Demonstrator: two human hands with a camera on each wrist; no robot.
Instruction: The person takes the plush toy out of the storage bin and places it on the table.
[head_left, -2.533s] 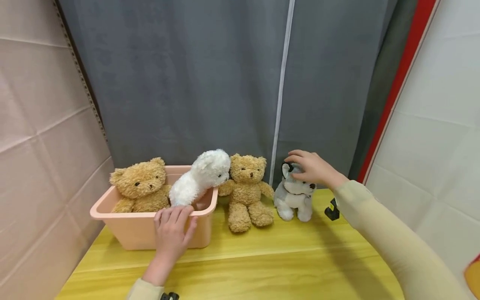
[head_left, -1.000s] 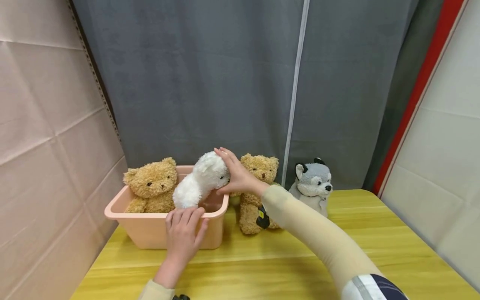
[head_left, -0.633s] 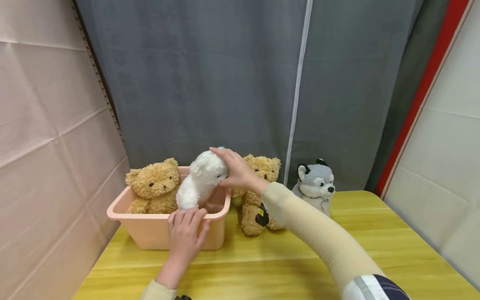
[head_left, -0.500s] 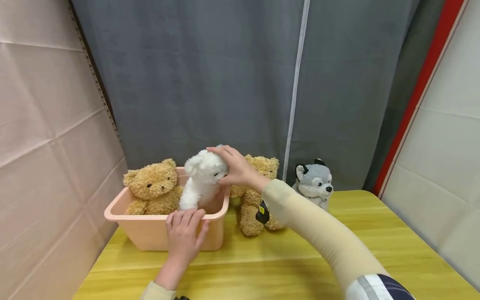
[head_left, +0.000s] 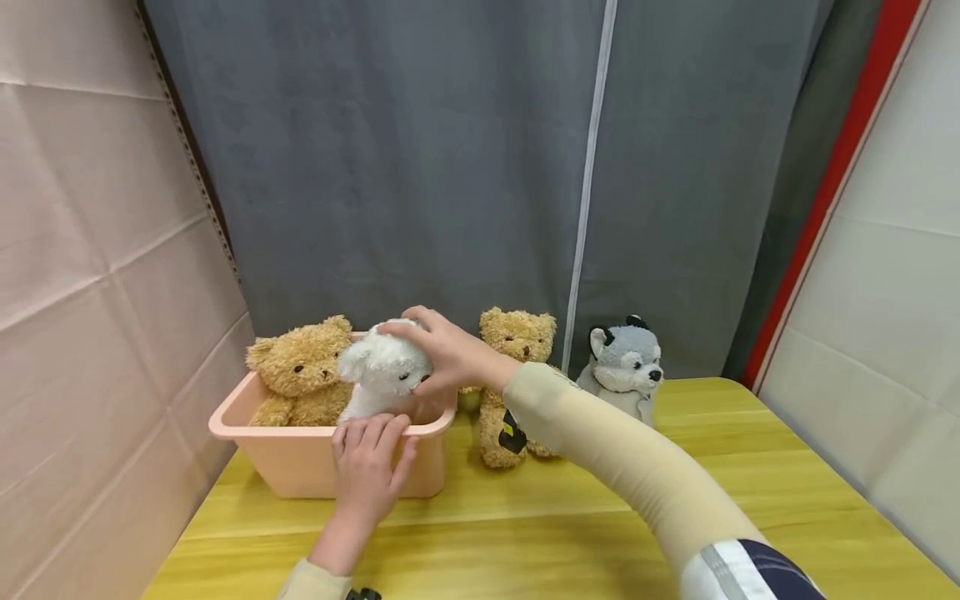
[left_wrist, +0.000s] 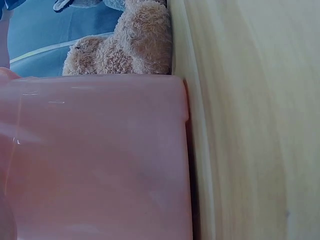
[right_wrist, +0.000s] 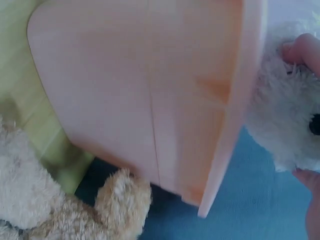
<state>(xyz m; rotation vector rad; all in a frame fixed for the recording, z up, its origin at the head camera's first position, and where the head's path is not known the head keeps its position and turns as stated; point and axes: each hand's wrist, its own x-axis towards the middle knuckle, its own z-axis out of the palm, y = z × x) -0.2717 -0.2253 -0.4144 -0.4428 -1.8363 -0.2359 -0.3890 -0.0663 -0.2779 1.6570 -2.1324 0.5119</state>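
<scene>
At the left of the head view, a tan teddy bear sits inside the pink plastic bin, at the bin's left end. The bin stands on the yellow wooden table, in the lower left part of the frame.

Next to this bear, in the right half of the bin, is the white plush toy. Its head is above the rim and its body goes down inside the bin. The right hand comes from the lower right of the frame and grips the head of the toy, with the fingers curled over its top and the thumb below its face. In the right wrist view a fingertip presses into the white fur just beside the bin rim.

Below the toy, near the lower centre, the left hand rests on the front wall of the bin; its fingers are straight and lie over the rim.

To the right of the bin a second tan teddy bear sits on the table, partly hidden behind the right sleeve. Further right, a grey and white husky plush stands in front of the grey curtain.
</scene>
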